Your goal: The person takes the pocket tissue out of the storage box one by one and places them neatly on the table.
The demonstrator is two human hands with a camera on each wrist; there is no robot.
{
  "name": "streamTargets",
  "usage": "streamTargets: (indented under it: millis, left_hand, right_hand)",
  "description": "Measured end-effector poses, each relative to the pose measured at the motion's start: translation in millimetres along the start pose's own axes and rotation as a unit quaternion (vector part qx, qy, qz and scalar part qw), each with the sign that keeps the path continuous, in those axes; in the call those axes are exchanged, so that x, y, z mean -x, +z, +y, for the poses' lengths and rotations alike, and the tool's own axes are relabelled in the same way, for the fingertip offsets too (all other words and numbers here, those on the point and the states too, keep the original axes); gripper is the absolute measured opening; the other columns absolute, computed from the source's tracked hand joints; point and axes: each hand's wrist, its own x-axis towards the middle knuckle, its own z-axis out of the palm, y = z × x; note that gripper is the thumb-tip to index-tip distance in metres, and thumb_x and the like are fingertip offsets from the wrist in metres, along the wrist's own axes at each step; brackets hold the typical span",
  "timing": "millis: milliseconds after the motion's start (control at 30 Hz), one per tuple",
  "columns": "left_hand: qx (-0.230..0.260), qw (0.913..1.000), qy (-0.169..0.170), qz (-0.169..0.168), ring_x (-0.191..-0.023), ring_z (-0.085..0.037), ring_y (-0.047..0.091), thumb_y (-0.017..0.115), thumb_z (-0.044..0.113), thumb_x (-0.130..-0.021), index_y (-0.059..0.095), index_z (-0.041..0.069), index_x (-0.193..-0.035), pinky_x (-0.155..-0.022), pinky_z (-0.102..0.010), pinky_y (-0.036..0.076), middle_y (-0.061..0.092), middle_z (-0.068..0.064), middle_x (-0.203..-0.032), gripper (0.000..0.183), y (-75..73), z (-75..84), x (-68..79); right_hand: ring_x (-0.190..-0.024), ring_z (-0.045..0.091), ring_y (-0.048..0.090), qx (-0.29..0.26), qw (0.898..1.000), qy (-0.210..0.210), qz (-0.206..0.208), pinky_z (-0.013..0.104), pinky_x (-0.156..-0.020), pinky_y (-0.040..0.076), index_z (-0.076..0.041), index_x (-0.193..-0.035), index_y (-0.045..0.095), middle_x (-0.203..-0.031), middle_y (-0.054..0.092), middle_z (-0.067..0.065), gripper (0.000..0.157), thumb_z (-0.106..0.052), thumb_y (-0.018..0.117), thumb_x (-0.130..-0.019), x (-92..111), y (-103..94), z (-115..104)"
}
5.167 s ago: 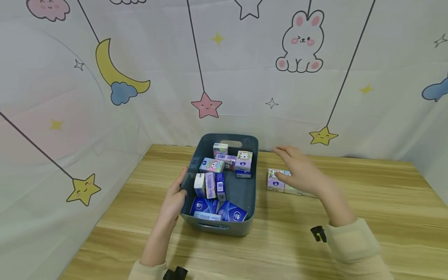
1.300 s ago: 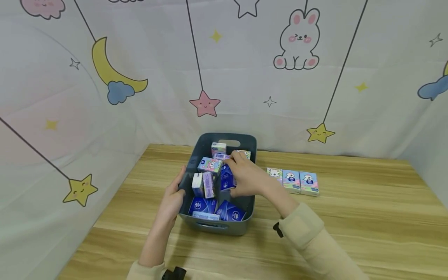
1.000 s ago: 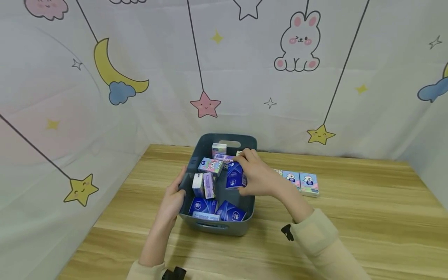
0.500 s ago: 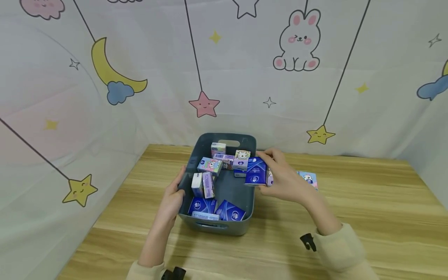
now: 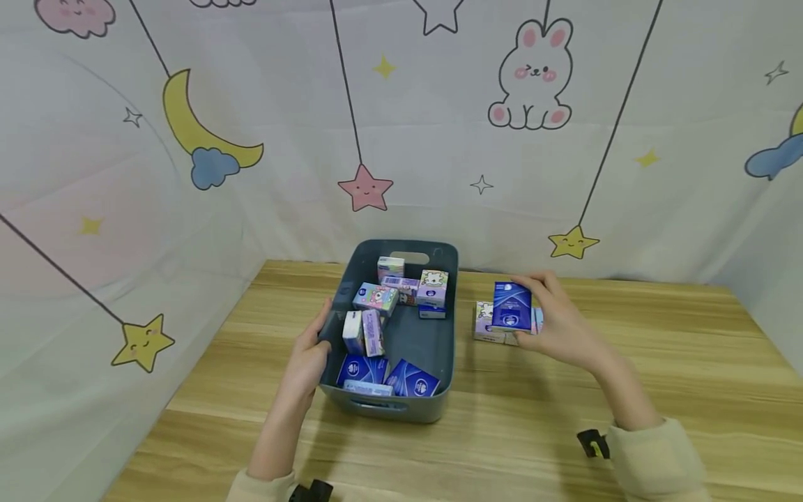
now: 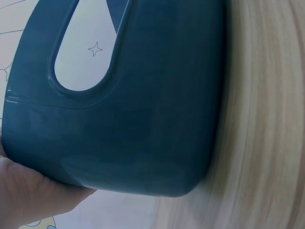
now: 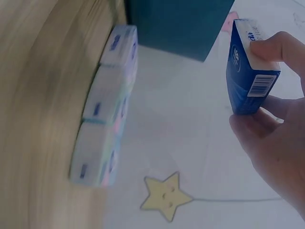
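Note:
My left hand (image 5: 307, 366) grips the left wall of a grey-blue plastic storage bin (image 5: 433, 410), thumb at the rim. In the left wrist view that hand (image 6: 35, 193) lies against the bin's wall (image 6: 143, 148). My right hand (image 5: 567, 331) pinches a dark blue tissue pack (image 5: 512, 305) between thumb and fingers, to the right of the bin. In the head view this pack overlaps a row of pastel tissue packs (image 5: 484, 330) on the table. The right wrist view shows the pack (image 7: 248, 71) held apart from the row (image 7: 101, 93).
Inside the bin lie several more tissue packs, including a blue one (image 5: 414, 378), a pink-and-blue one (image 5: 376, 298) and a purple one (image 5: 433, 289) on top of another. The wooden table (image 5: 659, 362) meets a printed cloth backdrop (image 5: 439, 139) behind.
My right hand, earlier empty over the row, has lifted a blue tissue pack out of the bin and carried it right, over the row. The left hand keeps its hold on the bin.

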Motion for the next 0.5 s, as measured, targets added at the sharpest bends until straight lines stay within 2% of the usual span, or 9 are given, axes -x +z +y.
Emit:
streamTargets:
  millis: [267,500]
  left_hand:
    - [-0.003,1.0000,0.003,0.001,-0.151,-0.027,0.002,0.029,-0.006,-0.089,0.020,0.027,-0.154,-0.121,-0.052,0.005,0.009,0.000,-0.163,0.073,1.2,0.1,-0.2]
    - [-0.004,1.0000,0.002,-0.003,-0.151,-0.026,0.000,0.028,-0.006,-0.089,0.018,0.027,-0.154,-0.121,-0.052,0.004,0.008,0.001,-0.163,0.073,0.0,0.4,0.1]
  right_hand:
    - [-0.123,0.046,0.041,-0.031,0.998,0.054,-0.011,0.060,-0.095,0.046,-0.001,-0.144,0.034,-0.136,0.032,0.023,0.081,-0.004,0.075,-0.074,15.5,-14.6,31.8]
    - [-0.126,0.056,0.036,-0.035,0.996,0.083,-0.026,0.066,-0.100,0.037,0.002,-0.145,0.032,-0.136,0.030,0.030,0.081,-0.004,0.074,-0.076,25.5,-22.9,59.5]
